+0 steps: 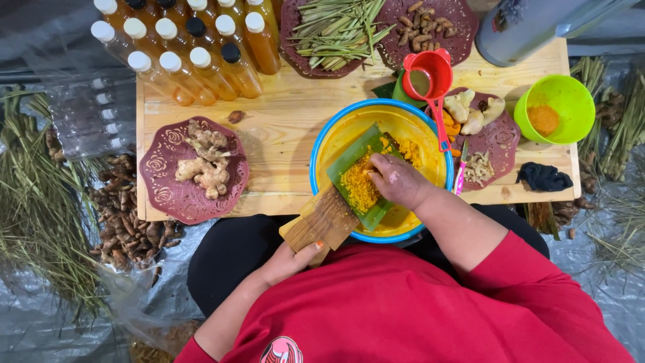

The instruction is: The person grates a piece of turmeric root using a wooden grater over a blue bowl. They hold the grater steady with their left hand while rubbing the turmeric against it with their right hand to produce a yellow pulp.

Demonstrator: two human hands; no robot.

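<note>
Left hand (290,259) holds grater (356,185) (over bowl (322,144)).

Home herbal-drink workspace on floor: low wooden counter (289,121), capped bottles of amber liquid (195,47), plates of ginger root (201,161) and lemongrass (336,27), raw roots and stalks heaped on plastic sheeting (40,316).

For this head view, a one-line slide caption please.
Right hand grates orange root on leaf-covered wooden grater, steadied by left hand, over yellow bowl.
</note>
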